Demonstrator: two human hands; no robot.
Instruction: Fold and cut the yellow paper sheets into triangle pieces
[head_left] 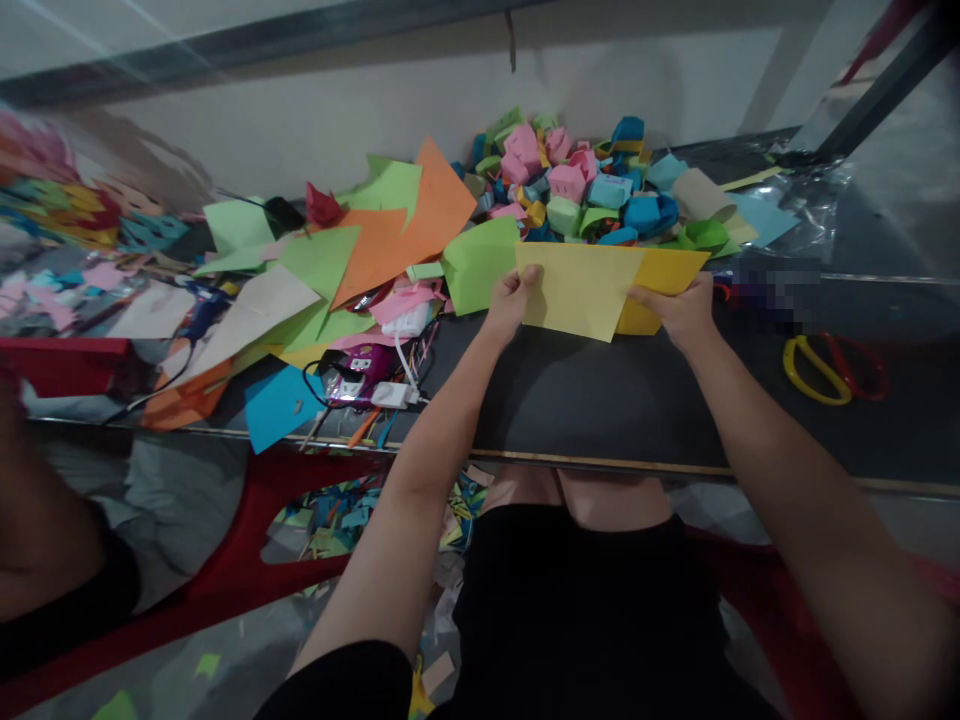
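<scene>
Between my hands, a pale yellow sheet of paper (577, 290) is held up above the dark table. My left hand (514, 298) is closed on its left edge, thumb in front. A darker yellow sheet (670, 272) shows at the right, partly behind the pale one. My right hand (684, 308) pinches the paper there, its thumb near where the two yellows meet. I cannot tell whether the two are separate sheets. Just behind lie a green sheet (480, 262) and a heap of small folded paper pieces (570, 185) in pink, blue, green and yellow.
Scissors with yellow and red handles (817, 370) lie on the right. Coloured sheets (405, 235) spread over the left, near a purple power strip (365, 372) with cords. Another person's arm (45, 500) is at far left. Paper scraps (337, 520) litter the floor.
</scene>
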